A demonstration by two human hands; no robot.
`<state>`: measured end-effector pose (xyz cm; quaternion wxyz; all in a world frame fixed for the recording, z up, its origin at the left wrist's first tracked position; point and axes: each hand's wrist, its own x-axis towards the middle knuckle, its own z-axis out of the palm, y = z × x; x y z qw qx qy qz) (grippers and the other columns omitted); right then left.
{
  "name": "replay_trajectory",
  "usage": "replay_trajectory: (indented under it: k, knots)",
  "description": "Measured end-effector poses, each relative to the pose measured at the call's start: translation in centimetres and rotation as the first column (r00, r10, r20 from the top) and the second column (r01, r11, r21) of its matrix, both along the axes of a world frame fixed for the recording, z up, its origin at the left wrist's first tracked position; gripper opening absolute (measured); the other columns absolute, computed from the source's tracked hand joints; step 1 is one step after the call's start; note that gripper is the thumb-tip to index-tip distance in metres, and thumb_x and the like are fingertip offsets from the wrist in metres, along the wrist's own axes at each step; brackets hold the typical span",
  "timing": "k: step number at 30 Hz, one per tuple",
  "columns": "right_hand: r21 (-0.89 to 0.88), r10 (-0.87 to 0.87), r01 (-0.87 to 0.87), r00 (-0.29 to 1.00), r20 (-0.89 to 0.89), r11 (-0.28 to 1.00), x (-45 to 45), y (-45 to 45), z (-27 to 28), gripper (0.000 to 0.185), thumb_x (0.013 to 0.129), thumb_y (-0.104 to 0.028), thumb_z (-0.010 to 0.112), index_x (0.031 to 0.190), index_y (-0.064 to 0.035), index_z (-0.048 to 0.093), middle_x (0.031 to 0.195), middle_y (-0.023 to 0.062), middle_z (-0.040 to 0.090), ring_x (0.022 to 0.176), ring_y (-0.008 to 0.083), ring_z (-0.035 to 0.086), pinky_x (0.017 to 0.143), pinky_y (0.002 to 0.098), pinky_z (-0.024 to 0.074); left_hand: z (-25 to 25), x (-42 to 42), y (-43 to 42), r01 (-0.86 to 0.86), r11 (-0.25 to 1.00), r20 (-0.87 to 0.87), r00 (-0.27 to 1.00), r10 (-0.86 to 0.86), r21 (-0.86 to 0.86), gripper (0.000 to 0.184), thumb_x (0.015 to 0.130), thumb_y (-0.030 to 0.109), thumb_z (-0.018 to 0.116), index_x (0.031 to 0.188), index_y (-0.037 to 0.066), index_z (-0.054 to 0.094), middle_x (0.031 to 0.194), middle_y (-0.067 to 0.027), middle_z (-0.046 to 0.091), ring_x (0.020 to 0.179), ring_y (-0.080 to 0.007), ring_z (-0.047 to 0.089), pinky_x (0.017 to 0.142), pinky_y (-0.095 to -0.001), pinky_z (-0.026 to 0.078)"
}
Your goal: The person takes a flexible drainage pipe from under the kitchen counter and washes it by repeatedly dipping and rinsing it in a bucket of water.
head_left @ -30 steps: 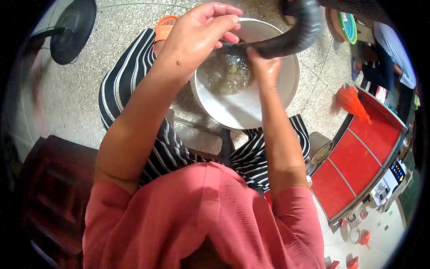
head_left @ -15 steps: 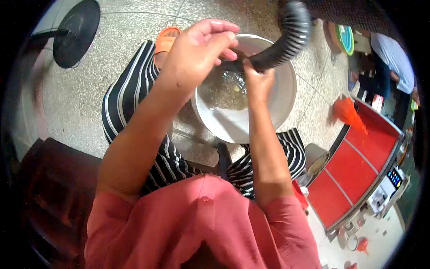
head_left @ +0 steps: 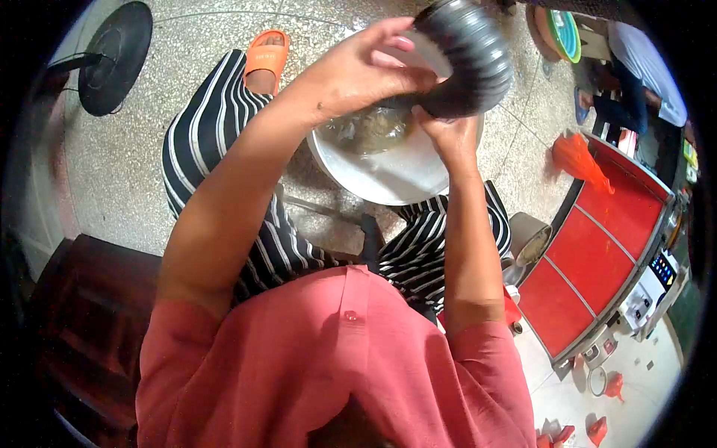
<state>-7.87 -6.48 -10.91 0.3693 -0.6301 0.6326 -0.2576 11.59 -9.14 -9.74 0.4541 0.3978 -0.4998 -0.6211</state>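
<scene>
A black corrugated hose [head_left: 478, 60] curves in a thick bend above a white basin [head_left: 388, 183] on the floor. My right hand [head_left: 452, 138] grips the hose from below, its thumb against the ridges. From the left, my left hand [head_left: 362, 71] reaches over the basin, its thumb and curled fingers against the hose's inner bend. Murky, shiny water [head_left: 366, 134] shows inside the basin. Where the hose's lower end goes is hidden behind my hands.
The basin stands between my knees in striped trousers [head_left: 213, 145]. A round black base [head_left: 116, 60] is at left, a red-panelled cabinet [head_left: 590, 254] at right. A metal pot [head_left: 529, 237] stands by my right knee. Another person [head_left: 646, 71] is at upper right.
My left hand has moved right, onto the hose. The bend of the hose has come closer, and my right hand has moved slightly right. The view has shifted somewhat.
</scene>
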Motion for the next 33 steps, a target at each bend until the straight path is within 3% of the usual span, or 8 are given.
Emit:
replay_trajectory:
  k: [3,6,14,17,20,21,24,33]
  knots:
    - [-0.048,0.042,-0.041,0.999,0.023,0.998,-1.2,1.4,0.3,0.041,0.061,-0.008,0.068,0.099,-0.0011,0.055,0.09,0.0067,0.059,0.085,0.0175,0.056,0.077,0.0299,0.0446,0.5,-1.5,0.0,0.24,0.955,0.063,0.971,-0.233,-0.176,0.037,0.076,0.021,0.069,0.106,0.003,0.058,0.089,-0.0086,0.064,0.085,-0.0169,0.06,0.076,-0.0273,0.047]
    - [0.015,0.064,-0.064,0.998,-0.016,0.998,-2.2,2.0,0.3,0.041,0.063,-0.007,0.067,0.101,0.0003,0.054,0.092,0.0074,0.059,0.088,0.0179,0.056,0.079,0.0298,0.0443,1.2,-2.0,1.0,0.303,0.953,-0.142,0.943,-0.302,-0.011,0.032,0.075,0.02,0.069,0.101,0.003,0.061,0.089,-0.0094,0.065,0.085,-0.0171,0.06,0.076,-0.0275,0.048]
    - [-0.114,0.027,-0.034,0.998,-0.06,0.993,-1.5,2.8,2.7,0.038,0.067,-0.007,0.069,0.103,-0.0003,0.058,0.097,0.008,0.063,0.092,0.0168,0.058,0.081,0.0283,0.0443,3.9,-2.0,1.5,0.405,0.913,0.275,0.884,-0.378,-0.047,0.041,0.067,0.037,0.073,0.095,0.008,0.066,0.09,-0.0083,0.065,0.084,-0.0171,0.06,0.078,-0.0293,0.047]
    - [-0.259,-0.069,0.036,0.99,-0.121,0.965,-0.3,3.5,5.0,0.047,0.058,-0.013,0.076,0.1,-0.003,0.058,0.091,0.0106,0.062,0.087,0.0217,0.06,0.079,0.0317,0.0461,3.6,-1.7,1.4,0.374,0.915,0.179,0.921,-0.347,-0.152,0.043,0.068,0.036,0.073,0.1,0.008,0.063,0.089,-0.0082,0.065,0.083,-0.0181,0.06,0.077,-0.0305,0.047]
    - [-0.313,-0.178,0.145,0.981,-0.079,0.939,-1.2,3.7,5.4,0.045,0.06,-0.01,0.076,0.1,-0.0026,0.057,0.091,0.0106,0.063,0.084,0.0206,0.061,0.078,0.0298,0.0466,3.2,-0.9,0.2,0.114,0.978,-0.265,0.951,-0.158,-0.173,0.037,0.08,0.03,0.064,0.109,0.009,0.058,0.101,-0.0026,0.061,0.088,-0.0142,0.057,0.075,-0.0255,0.045]
    - [-0.297,-0.213,0.207,0.977,0.011,0.932,-1.7,3.6,5.9,0.038,0.064,-0.007,0.074,0.098,-0.0001,0.058,0.091,0.0086,0.063,0.083,0.0176,0.061,0.077,0.0283,0.047,3.2,0.9,-0.5,0.181,0.982,-0.147,0.974,-0.172,0.049,0.041,0.079,0.028,0.065,0.116,0.013,0.054,0.116,-0.0104,0.054,0.096,-0.0187,0.056,0.086,-0.0318,0.046]
    - [-0.294,-0.216,0.229,0.973,0.076,0.928,-2.6,3.6,7.4,0.039,0.068,-0.004,0.072,0.102,0.0022,0.055,0.096,0.0069,0.06,0.087,0.0152,0.058,0.082,0.0281,0.0442,3.2,2.1,-1.7,-0.12,0.924,-0.408,0.871,0.274,0.364,0.019,0.087,0.011,0.05,0.104,0.001,0.052,0.084,-0.0063,0.058,0.067,-0.011,0.057,0.056,-0.0194,0.043]
    - [-0.417,-0.051,-0.033,0.98,-0.19,0.908,-3.4,3.0,6.3,0.046,0.061,-0.005,0.071,0.104,-0.0046,0.055,0.104,0.0087,0.057,0.098,0.0211,0.055,0.088,0.0302,0.0402,1.7,3.4,-1.7,-0.141,0.907,-0.389,0.869,0.306,0.397,0.02,0.087,0.014,0.052,0.105,0.006,0.051,0.084,-0.0051,0.055,0.07,-0.0127,0.055,0.058,-0.0207,0.044]
